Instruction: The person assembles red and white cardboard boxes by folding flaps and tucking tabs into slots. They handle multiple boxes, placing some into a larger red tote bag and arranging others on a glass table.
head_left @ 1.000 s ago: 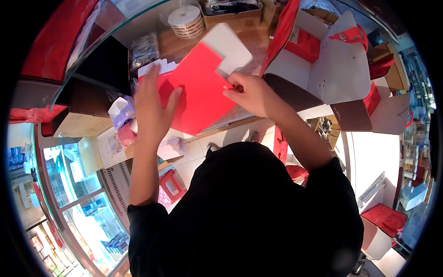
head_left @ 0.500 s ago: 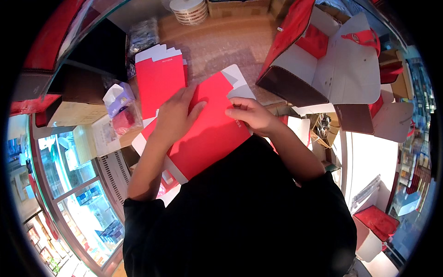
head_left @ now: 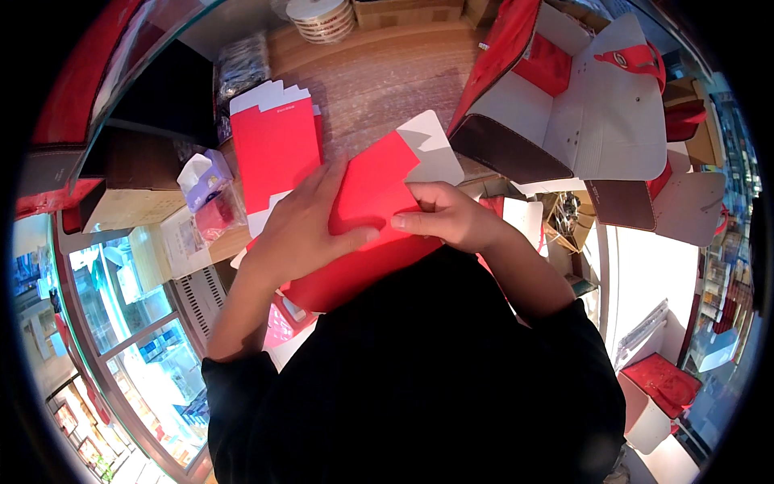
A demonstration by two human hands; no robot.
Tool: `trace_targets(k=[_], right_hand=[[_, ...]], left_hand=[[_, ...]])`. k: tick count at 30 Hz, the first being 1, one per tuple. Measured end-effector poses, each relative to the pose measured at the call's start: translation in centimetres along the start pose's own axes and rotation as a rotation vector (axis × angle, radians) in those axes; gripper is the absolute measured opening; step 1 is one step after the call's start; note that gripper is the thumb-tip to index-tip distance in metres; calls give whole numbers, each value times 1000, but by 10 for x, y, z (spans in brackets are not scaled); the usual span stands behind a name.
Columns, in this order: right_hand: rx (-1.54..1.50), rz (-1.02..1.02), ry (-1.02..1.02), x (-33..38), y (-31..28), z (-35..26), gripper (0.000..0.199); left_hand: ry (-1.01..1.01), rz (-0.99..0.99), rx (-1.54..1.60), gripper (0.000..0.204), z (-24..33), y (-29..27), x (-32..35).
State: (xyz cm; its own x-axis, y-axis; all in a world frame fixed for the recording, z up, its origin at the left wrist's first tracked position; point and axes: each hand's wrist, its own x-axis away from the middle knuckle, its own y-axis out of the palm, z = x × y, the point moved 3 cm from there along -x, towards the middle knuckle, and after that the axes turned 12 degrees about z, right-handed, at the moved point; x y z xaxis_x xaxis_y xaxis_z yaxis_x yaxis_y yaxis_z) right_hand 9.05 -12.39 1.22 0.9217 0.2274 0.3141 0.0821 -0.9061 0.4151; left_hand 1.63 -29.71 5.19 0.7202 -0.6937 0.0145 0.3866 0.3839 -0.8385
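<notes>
A red cardboard blank [head_left: 371,189] with stepped, tabbed ends and a white inner side lies slanted at the table's near edge, against my black top. My left hand [head_left: 302,226] rests on its left part, fingers stretched out and thumb apart. My right hand [head_left: 455,219] pinches its right edge, thumb on the red face and fingers curled underneath. Beyond the blank's far right edge shows a white panel with rounded corners [head_left: 442,153]. To the left, a stack of similar red blanks with white tabs [head_left: 276,153] lies flat, partly behind my left hand.
Rolls of printed ribbon or tape [head_left: 321,18] stand at the far side of the wooden table [head_left: 379,73]. An open white-lined box with a red strap [head_left: 564,113] is at the right. A purple tissue box [head_left: 205,179] sits left, by a dark cardboard box [head_left: 129,173].
The blank's right edge has been bent up and inward by my right hand, so more white panel shows behind it. My left thumb has slid toward the middle of the red face.
</notes>
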Motion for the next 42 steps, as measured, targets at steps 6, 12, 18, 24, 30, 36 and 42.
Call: trace_targets(k=[6, 12, 18, 24, 30, 36, 42], right_hand=[[279, 10, -127, 7, 5, 3, 22], [610, 380, -663, 28, 7, -24, 50], [221, 469, -579, 4, -35, 11, 103], [198, 65, -669, -53, 28, -32, 111], [185, 220, -756, -61, 13, -53, 110], [466, 273, -777, -27, 12, -49, 103], [547, 177, -885, -11, 8, -44, 99]], left_hand=[[-96, -146, 154, 96, 2, 2, 10], [-250, -76, 319, 88, -19, -3, 20], [-345, 337, 774, 69, -61, -26, 39], [-190, 754, 741, 59, -62, -23, 10], [-131, 693, 1073, 51, -32, 8, 10], [-26, 732, 820, 73, -13, 8, 17], [126, 738, 726, 99, -2, -6, 17]])
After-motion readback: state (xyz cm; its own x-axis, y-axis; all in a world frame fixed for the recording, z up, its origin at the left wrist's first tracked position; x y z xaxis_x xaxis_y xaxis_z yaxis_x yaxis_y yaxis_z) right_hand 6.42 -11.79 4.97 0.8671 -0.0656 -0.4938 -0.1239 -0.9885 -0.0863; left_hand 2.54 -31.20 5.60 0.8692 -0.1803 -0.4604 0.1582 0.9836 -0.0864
